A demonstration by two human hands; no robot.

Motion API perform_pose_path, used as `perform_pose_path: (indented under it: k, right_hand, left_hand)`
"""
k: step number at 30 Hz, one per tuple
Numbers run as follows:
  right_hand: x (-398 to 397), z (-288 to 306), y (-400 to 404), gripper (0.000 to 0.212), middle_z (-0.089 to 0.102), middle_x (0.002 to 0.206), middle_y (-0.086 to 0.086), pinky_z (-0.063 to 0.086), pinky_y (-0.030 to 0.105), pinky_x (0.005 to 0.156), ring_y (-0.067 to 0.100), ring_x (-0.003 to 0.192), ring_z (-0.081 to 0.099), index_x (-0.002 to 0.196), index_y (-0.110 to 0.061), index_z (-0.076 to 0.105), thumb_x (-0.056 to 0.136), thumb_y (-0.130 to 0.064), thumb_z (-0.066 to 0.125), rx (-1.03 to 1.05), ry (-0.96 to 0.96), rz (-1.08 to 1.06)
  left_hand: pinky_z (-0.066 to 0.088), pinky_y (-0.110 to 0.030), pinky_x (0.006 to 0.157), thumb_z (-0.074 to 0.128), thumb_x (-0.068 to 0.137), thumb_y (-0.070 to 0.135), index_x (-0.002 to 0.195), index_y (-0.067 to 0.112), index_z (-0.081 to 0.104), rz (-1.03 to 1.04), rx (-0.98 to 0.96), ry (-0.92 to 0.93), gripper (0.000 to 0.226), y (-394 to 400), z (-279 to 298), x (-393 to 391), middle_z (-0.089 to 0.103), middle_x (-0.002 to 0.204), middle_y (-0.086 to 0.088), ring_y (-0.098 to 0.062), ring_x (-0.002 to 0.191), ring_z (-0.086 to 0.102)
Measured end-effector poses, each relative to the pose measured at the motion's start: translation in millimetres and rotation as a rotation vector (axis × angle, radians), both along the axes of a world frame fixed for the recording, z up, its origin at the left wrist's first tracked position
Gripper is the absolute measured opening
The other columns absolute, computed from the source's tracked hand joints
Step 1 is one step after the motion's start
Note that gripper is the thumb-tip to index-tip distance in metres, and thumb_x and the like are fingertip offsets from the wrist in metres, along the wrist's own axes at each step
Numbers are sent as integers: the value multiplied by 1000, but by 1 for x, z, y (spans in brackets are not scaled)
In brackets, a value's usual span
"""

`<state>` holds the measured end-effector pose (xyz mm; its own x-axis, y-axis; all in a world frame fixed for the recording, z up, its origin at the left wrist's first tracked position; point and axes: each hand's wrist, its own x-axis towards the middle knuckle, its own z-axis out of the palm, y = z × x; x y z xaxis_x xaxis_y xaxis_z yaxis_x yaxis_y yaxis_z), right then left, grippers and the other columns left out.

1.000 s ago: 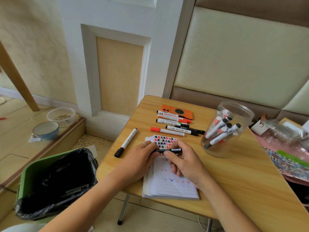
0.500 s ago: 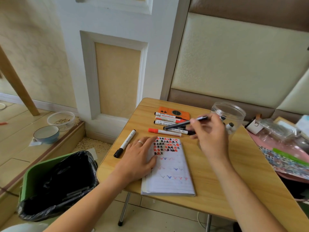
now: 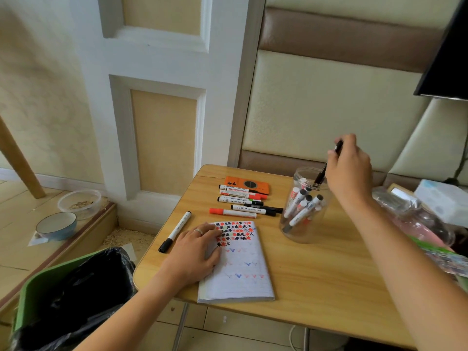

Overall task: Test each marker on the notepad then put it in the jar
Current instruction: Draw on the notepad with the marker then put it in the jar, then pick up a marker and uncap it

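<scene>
From the head view, the clear plastic jar (image 3: 305,216) stands on the wooden table (image 3: 316,274), and everything else sits around it. Inside the jar, a bundle of white markers (image 3: 302,209) with black and red caps leans against the wall. The right hand (image 3: 350,168) hangs over the jar's mouth, fingertips pinching a black marker (image 3: 323,171) that points down, its lower end just inside the rim.

Left of the jar, a row of loose markers (image 3: 244,201) lies on the table, the farthest ones overlapping an orange card (image 3: 249,183). One more marker, the lone marker (image 3: 175,231), lies at an angle farther left still. Nearer than the jar and to its left, the notepad (image 3: 240,269) lies flat, its page covered in black, red and green scribbles and small ticks. The left hand (image 3: 196,254) rests on the pad's left edge, fingers spread flat, a ring on one finger.

Well left of the jar and below table height, a green bin (image 3: 35,287) holds a black liner (image 3: 83,287). On the floor beyond, a clear tub (image 3: 79,202) holds some crumbly bits, and a blue bowl (image 3: 56,225) sits beside it.
</scene>
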<state>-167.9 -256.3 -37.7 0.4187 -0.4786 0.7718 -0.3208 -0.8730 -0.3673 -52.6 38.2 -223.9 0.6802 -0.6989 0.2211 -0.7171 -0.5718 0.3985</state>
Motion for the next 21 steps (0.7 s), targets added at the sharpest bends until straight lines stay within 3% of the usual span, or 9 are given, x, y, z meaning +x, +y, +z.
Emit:
perform_pose_path:
  k: [3, 5, 10, 14, 18, 21]
  right_hand:
    - [5, -17, -11, 20, 67, 96, 20, 44, 37, 62, 33, 76, 58, 125, -9, 47, 106, -15, 50, 17, 238, 1]
    - [8, -24, -18, 14, 70, 95, 19, 47, 37, 64, 32, 76, 58, 117, -13, 54, 108, -20, 44, 10, 342, 13]
    - [14, -24, -15, 34, 71, 94, 21, 38, 35, 69, 35, 85, 60, 101, -4, 68, 108, -23, 40, -11, 458, 22]
    - [17, -26, -18, 29, 72, 92, 20, 36, 32, 67, 34, 78, 57, 96, -4, 70, 105, -17, 45, -6, 402, 9]
    - [19, -27, 6, 17, 67, 97, 12, 47, 33, 68, 28, 82, 62, 100, -6, 67, 99, -8, 50, -149, 161, 52]
    - [22, -30, 42, 13, 63, 97, 7, 38, 23, 64, 17, 79, 54, 99, -5, 67, 96, -1, 55, -265, 50, 184]
  left_hand:
    - [22, -36, 121, 39, 95, 55, 150, 37, 43, 0, 6, 4, 58, 0, 0, 0, 35, 159, 11, -11, 147, 31]
    - [22, -36, 121, 41, 96, 54, 150, 37, 43, 0, 6, 6, 57, 0, 1, 0, 35, 160, 11, -11, 146, 32]
    - [23, -37, 121, 41, 97, 54, 150, 36, 43, 1, 7, 3, 56, 1, 2, -1, 35, 160, 11, -11, 147, 31]
    - [21, -36, 121, 43, 98, 53, 150, 38, 42, 2, 2, 1, 54, 0, 1, 0, 34, 160, 12, -9, 147, 29]
    - [19, -35, 121, 43, 98, 53, 151, 38, 41, -1, -9, 5, 55, 0, 0, 0, 33, 160, 12, -9, 148, 27]
    - [15, -35, 121, 44, 99, 50, 151, 39, 39, -20, -40, -20, 54, 1, 1, -2, 29, 162, 14, -9, 148, 27]
